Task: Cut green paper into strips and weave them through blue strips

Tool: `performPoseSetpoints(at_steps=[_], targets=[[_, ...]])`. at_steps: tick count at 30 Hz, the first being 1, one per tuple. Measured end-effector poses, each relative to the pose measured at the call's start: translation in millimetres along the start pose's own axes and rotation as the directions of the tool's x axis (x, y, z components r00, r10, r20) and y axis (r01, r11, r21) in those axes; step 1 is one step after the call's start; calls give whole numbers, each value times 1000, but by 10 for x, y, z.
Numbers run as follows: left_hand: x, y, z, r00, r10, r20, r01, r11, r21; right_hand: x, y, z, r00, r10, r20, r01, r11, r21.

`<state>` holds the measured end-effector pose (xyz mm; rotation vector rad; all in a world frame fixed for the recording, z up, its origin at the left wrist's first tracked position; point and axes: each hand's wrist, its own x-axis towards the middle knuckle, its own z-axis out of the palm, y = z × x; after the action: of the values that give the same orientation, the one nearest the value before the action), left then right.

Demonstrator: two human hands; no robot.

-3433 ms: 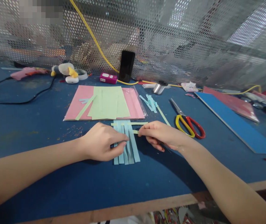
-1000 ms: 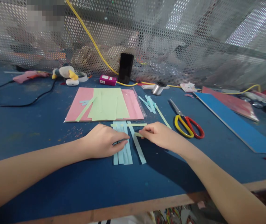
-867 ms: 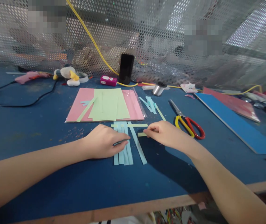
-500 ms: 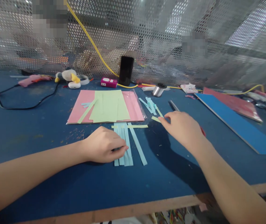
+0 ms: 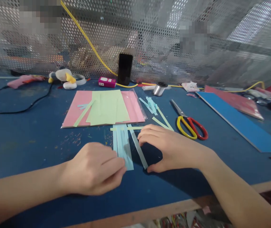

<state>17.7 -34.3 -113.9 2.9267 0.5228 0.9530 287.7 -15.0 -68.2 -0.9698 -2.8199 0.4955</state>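
My left hand point(image 5: 99, 169) is closed, with fingers curled and thumb pressed in, over the near left part of a row of light blue paper strips point(image 5: 122, 142). Whatever may be in its grip is hidden. To the right, my right hand point(image 5: 166, 147) is open, thumb and fingers apart. Its thumb tip is at the near end of a slanted blue paper strip point(image 5: 138, 148), and its fingers are above the right end of a pale green strip point(image 5: 118, 129). That green strip lies across the far ends of the blue ones.
Green paper sheets point(image 5: 106, 107) lie on a pink pack point(image 5: 73, 109) behind the strips. Scissors point(image 5: 187, 123) with yellow and red handles lie to the right, near loose strips point(image 5: 152, 104). Farther back are a phone point(image 5: 125, 69), a wire spool point(image 5: 159, 89) and a blue board point(image 5: 232, 122).
My right hand has moved left and nearer from the loose green strip to the slanted blue strip, uncovering the scissors. My left hand has shifted slightly nearer and stays closed.
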Motion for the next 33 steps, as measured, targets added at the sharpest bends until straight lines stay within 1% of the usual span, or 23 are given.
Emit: performPoseSetpoints(at_steps=[3,5,7,10,13,15,19,21,23,26,28,29,30,31,32,33], targets=[[-29,54,-32,985,173,11,-173,983,55,6,-21,48,1000,14,3,-13,999,-34],[-27,63,-30,968,252,15,-252,963,90,9,-32,73,1000,10,0,-10,998,-55],[-18,61,-21,961,278,13,-277,954,115,14,-38,90,1000,-6,-9,5,997,-76],[-10,55,-14,963,269,11,-268,955,124,18,-35,106,999,-34,-28,31,995,-92],[-3,58,-7,970,242,22,-243,964,108,16,-17,120,998,-54,-43,49,994,-101],[5,59,4,978,203,39,-205,974,92,17,-3,131,996,-73,-53,67,992,-107],[15,34,38,997,50,63,-53,998,42,38,44,147,992,-111,-52,105,988,-111],[12,11,59,995,-36,95,34,999,19,52,86,149,994,-97,-43,92,990,-103],[7,-12,79,986,-98,137,98,995,5,59,133,143,997,-68,-34,65,995,-73],[7,-37,105,968,-120,222,129,991,-24,56,170,126,999,-37,-28,37,999,-24],[14,-43,109,953,-116,280,135,990,-47,51,152,117,999,8,-38,-7,1000,27],[18,-43,106,949,-115,294,138,989,-57,50,132,112,997,63,-43,-59,995,78],[22,-42,99,947,-114,300,141,988,-68,49,108,107,988,149,-41,-141,977,161],[25,-40,90,948,-109,300,138,987,-79,50,84,100,965,261,-25,-244,928,280],[27,-37,80,950,-95,297,128,987,-94,53,62,91,926,378,15,-348,834,429],[29,-33,71,953,-71,295,108,988,-112,57,46,80,877,473,79,-425,691,585]])
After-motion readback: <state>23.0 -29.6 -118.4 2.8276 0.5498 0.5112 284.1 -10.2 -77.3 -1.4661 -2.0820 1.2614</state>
